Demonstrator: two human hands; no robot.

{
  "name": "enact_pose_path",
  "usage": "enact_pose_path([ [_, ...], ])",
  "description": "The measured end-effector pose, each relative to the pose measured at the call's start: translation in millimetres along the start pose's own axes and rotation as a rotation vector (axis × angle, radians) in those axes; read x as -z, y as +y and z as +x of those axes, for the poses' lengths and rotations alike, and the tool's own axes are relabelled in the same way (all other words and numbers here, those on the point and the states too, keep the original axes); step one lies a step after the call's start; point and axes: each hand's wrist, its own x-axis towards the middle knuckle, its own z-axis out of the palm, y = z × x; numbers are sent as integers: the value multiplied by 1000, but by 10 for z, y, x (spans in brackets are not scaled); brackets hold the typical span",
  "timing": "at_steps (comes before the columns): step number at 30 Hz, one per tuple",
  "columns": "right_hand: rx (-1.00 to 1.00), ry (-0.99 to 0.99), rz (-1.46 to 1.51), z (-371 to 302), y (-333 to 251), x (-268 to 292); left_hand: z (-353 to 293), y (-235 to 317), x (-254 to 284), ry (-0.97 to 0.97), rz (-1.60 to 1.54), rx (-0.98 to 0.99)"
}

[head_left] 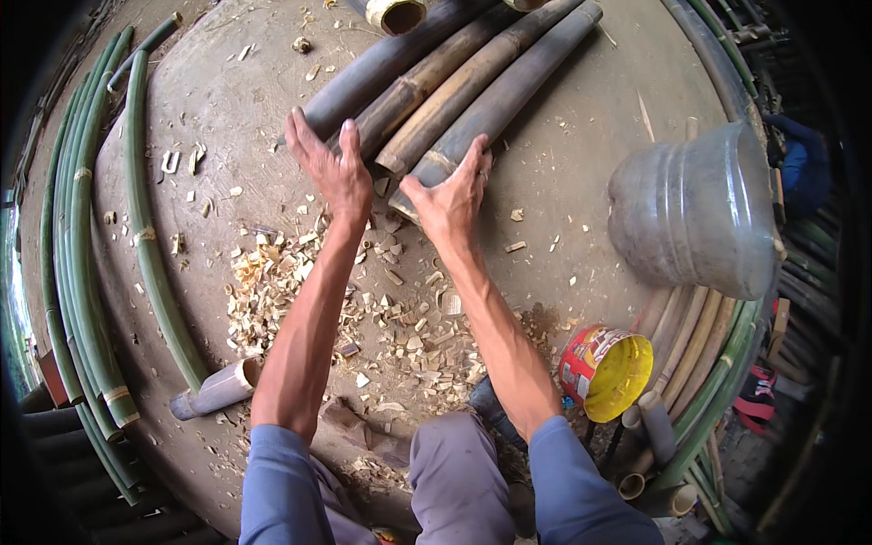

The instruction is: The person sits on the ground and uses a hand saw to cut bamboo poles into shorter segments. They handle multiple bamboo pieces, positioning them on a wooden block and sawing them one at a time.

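Several grey-brown bamboo poles (459,86) lie side by side on the ground ahead of me, slanting toward the upper right. My left hand (336,173) grips the near end of the leftmost pole (363,77), thumb on top and fingers at its outer side. On the other side, my right hand (452,195) is closed around the near end of the rightmost pole (518,86), its thumb by the cut end. The undersides of the poles and parts of my fingers are hidden.
Wood chips (272,291) are scattered below my hands. Long green bamboo poles (82,236) line the left, beside a short bamboo piece (218,391). On the right stand a clear plastic container (690,209) and a red-and-yellow bucket (581,368), near more bamboo (695,350).
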Motion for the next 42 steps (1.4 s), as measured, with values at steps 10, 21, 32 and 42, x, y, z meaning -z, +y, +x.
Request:
enact_pose_path([
  [10,-45,-59,96,1185,-203,-364,1233,-463,-587,-368,-187,-100],
  [21,50,-65,-103,1700,-252,-516,1130,-340,-287,-454,158,-20],
  [32,400,-239,-30,-483,-347,-54,455,-361,2375,-346,507,-241],
  [42,310,-871,-68,-3104,-1015,520,-435,-607,4239,-420,799,278],
])
